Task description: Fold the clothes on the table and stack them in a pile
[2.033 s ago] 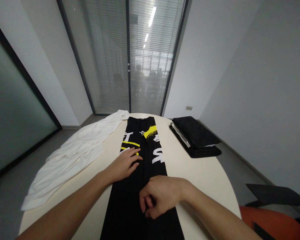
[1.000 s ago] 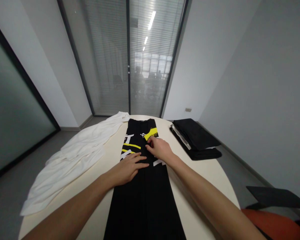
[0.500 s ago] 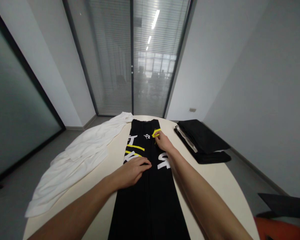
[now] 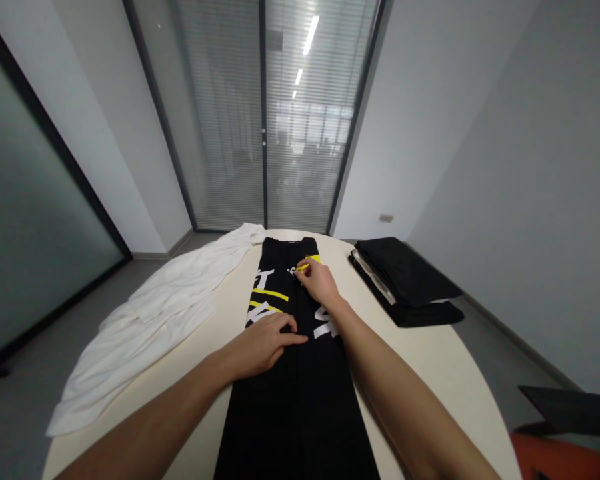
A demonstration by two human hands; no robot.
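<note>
A long black garment (image 4: 300,407) with white lettering and yellow stripes lies lengthwise down the middle of the table. My left hand (image 4: 267,343) rests on its left part, below the lettering, thumb and fingers apart and holding nothing. Farther up, my right hand (image 4: 317,280) has thumb and fingertips pinched together at the yellow print near the garment's upper right. Whether fabric is caught between those fingertips is too small to make out.
White clothing (image 4: 155,300) is spread along the left of the round cream table (image 4: 430,373). At the right stands a folded stack of dark clothes (image 4: 405,280). An orange and black chair (image 4: 565,453) is at the lower right, beyond the table edge.
My right hand has moved a little left across the upper part of the black garment. The thumb of my left hand now points out to the right, apart from the fingers.
</note>
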